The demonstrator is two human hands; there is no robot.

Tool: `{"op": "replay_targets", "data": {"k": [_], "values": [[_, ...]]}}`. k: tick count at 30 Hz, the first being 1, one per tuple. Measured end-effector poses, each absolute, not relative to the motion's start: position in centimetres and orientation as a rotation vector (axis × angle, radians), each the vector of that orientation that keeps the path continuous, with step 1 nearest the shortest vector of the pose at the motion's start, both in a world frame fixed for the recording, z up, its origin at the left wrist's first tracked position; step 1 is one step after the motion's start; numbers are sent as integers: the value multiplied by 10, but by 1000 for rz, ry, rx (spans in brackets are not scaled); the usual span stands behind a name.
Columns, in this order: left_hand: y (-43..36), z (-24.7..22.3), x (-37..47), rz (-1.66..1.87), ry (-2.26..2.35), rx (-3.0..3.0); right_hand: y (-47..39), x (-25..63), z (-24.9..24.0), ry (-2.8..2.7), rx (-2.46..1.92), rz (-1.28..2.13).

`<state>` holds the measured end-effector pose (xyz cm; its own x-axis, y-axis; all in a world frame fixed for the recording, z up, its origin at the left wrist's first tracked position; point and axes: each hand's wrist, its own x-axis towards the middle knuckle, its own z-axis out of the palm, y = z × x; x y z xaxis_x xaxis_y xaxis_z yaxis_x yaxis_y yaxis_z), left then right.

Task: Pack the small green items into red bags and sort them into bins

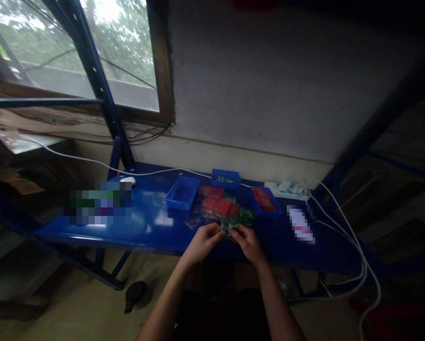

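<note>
Near the front edge of the blue table, my left hand (204,242) and my right hand (248,242) meet with their fingertips pinched. Between them they hold a small pale-green piece (226,228), too small and dim for its kind to show. Just beyond my fingers lie red packets (217,206) in a loose pile. Green pieces (246,216), partly in clear wrapping, sit to the right of that pile. A small clear packet (193,221) rests to the left of my left hand.
Behind the pile stand a blue tray (179,204), a blue bin (225,173) with green pieces, and a blue bin (277,211) with red packets. A power strip (287,190) trails white cables on the right. Blue rack posts (106,104) frame the table (141,237).
</note>
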<state>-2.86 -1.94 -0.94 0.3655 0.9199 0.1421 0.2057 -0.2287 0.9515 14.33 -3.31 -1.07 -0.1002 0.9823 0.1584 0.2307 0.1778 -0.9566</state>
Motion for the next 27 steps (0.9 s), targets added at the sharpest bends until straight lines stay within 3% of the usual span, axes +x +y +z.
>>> {"op": "replay_targets", "data": {"k": [27], "values": [[-21,-5,-29,959,995,1709,-33,144,-13,-1522,-1188,999]]}}
